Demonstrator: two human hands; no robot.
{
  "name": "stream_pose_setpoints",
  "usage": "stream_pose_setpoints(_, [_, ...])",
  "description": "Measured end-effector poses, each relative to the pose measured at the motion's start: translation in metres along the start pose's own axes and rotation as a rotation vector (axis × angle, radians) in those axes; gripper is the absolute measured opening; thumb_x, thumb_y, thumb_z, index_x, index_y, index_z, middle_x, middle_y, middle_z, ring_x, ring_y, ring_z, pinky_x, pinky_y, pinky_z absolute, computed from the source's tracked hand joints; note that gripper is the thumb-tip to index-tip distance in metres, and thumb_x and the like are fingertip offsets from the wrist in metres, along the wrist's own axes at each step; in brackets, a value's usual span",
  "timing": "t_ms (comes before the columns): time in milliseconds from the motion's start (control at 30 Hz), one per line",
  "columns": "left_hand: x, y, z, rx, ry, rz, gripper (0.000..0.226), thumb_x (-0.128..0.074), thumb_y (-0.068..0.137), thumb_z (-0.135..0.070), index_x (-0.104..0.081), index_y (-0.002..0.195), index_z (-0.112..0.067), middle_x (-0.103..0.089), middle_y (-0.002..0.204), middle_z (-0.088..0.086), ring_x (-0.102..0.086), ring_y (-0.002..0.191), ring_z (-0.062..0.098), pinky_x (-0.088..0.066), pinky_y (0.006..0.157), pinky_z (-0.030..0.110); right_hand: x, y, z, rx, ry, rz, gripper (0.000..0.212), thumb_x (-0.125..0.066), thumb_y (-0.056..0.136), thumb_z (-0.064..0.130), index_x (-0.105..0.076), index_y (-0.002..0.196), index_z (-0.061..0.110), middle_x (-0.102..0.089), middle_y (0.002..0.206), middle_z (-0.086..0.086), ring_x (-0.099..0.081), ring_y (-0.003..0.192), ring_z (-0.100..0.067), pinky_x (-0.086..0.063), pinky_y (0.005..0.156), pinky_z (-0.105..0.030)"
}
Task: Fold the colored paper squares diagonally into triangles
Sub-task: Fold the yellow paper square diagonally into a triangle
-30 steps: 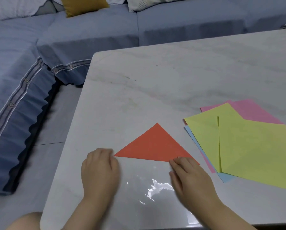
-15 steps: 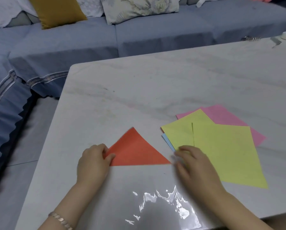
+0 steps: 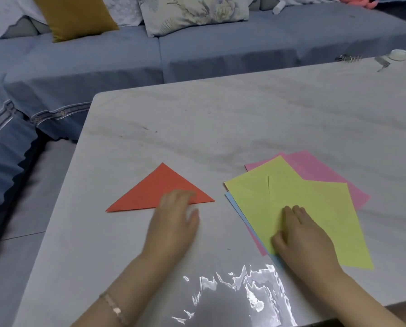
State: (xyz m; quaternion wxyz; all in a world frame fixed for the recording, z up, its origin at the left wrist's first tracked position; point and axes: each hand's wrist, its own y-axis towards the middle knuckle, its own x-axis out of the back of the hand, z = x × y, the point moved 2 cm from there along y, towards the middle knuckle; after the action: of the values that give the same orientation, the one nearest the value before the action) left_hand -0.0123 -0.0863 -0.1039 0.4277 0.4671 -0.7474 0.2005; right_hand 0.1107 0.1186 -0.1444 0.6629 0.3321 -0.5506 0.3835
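An orange paper triangle (image 3: 159, 190) lies flat on the marble table (image 3: 197, 119), folded, its long edge toward me. My left hand (image 3: 173, 223) lies flat with its fingertips on the triangle's lower right part. To the right sits a loose stack of paper squares: a yellow sheet (image 3: 315, 213) on top, another yellow one (image 3: 251, 182) under it, pink sheets (image 3: 319, 171) and a blue sheet (image 3: 231, 200) peeking out at the edges. My right hand (image 3: 301, 237) rests flat on the top yellow sheet near its lower left part.
A clear plastic sleeve (image 3: 239, 293) glints at the table's near edge between my forearms. A blue sofa (image 3: 197, 55) with cushions wraps the far and left sides. Small items, a white roll (image 3: 399, 54) and metal bits (image 3: 349, 58), sit at the far right corner.
My left hand slid from the triangle's left corner to its right part. My right hand left the triangle's right tip and moved onto the top yellow sheet. The camera view shifted.
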Motion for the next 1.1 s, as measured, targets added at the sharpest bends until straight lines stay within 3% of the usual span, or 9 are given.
stream_pose_setpoints(100, [-0.016,-0.012,-0.024,0.135,-0.283,0.159,0.021,-0.054,0.088,-0.013,-0.062,0.106,-0.018,-0.058,0.101,-0.008,-0.054,0.089,0.002,-0.037,0.077,0.008,0.001,-0.001,-0.003,0.017,-0.027,0.032,0.040,-0.066,0.062,0.025,-0.063,0.091,-0.003,-0.065,0.085,-0.019,-0.067,0.083,-0.036,-0.050,0.051,-0.030])
stream_pose_setpoints(167, [-0.027,-0.013,-0.044,0.287,-0.556,0.262,0.019,-0.054,0.087,-0.011,-0.059,0.103,-0.022,-0.062,0.091,-0.005,-0.057,0.075,0.006,-0.042,0.066,0.008,0.001,-0.004,-0.002,0.037,-0.024,0.084,0.064,-0.048,0.071,0.050,-0.062,0.106,-0.002,-0.065,0.106,-0.023,-0.063,0.103,-0.037,-0.055,0.070,-0.038])
stream_pose_setpoints(300, [-0.060,0.002,-0.078,0.498,-0.708,0.412,0.037,-0.054,0.086,-0.018,-0.044,0.121,-0.022,-0.057,0.091,0.001,-0.054,0.074,0.011,-0.043,0.063,0.013,0.009,-0.012,-0.002,0.145,0.156,0.188,0.088,-0.039,0.079,0.067,-0.019,0.146,0.012,-0.021,0.154,0.000,-0.015,0.142,-0.012,-0.018,0.110,-0.021])
stream_pose_setpoints(400, [-0.081,0.013,-0.095,0.634,-0.753,0.441,0.055,-0.059,0.083,-0.022,-0.035,0.131,-0.016,-0.054,0.088,0.000,-0.057,0.088,0.018,-0.050,0.082,0.031,0.013,-0.017,-0.007,0.171,0.276,0.277,0.098,-0.060,0.076,0.057,-0.004,0.147,0.021,-0.006,0.149,0.019,-0.003,0.142,-0.002,-0.006,0.107,-0.011])
stream_pose_setpoints(500, [-0.090,0.018,-0.108,0.706,-0.774,0.467,0.060,-0.067,0.080,-0.027,-0.035,0.128,-0.014,-0.053,0.099,0.002,-0.056,0.095,0.022,-0.048,0.065,0.026,0.012,-0.018,-0.012,0.238,0.369,0.286,0.100,-0.069,0.065,0.052,-0.013,0.144,0.024,-0.020,0.149,0.016,-0.016,0.138,-0.001,-0.019,0.104,-0.012])
stream_pose_setpoints(600, [-0.093,0.022,-0.109,0.634,-0.694,0.405,0.016,-0.066,0.079,-0.021,-0.051,0.081,-0.015,-0.051,0.075,0.004,-0.050,0.067,0.021,-0.041,0.053,0.027,0.009,-0.018,-0.017,0.292,0.382,0.278,0.093,-0.067,0.070,0.047,-0.013,0.143,0.026,-0.022,0.142,0.021,-0.022,0.131,0.004,-0.020,0.099,-0.008])
stream_pose_setpoints(700, [-0.086,0.028,-0.096,0.578,-0.631,0.288,0.036,-0.057,0.081,-0.013,-0.033,0.055,-0.018,-0.035,0.060,0.005,-0.035,0.058,0.021,-0.028,0.050,0.026,0.006,-0.017,-0.024,0.384,0.313,0.063,0.069,-0.057,0.080,0.034,-0.029,0.141,0.019,-0.032,0.136,0.013,-0.036,0.129,-0.007,-0.013,0.103,-0.007])
stream_pose_setpoints(833, [-0.055,0.020,-0.062,0.680,-0.774,0.228,0.022,-0.049,0.086,-0.004,-0.054,0.065,-0.010,-0.055,0.060,0.009,-0.053,0.051,0.020,-0.049,0.042,0.023,0.002,-0.014,-0.029,0.471,0.302,-0.127,0.040,-0.043,0.078,0.023,-0.054,0.117,0.018,-0.062,0.120,-0.005,-0.046,0.114,-0.015,-0.034,0.094,-0.024])
stream_pose_setpoints(1100, [0.013,-0.001,0.017,0.569,-0.591,0.250,0.024,-0.044,0.092,-0.002,-0.062,0.088,-0.016,-0.066,0.079,0.006,-0.062,0.061,0.013,-0.052,0.059,0.025,-0.011,0.014,-0.015,0.598,0.249,-0.204,0.029,-0.040,0.094,0.027,-0.067,0.099,0.017,-0.068,0.110,-0.006,-0.060,0.101,-0.023,-0.051,0.083,-0.037])
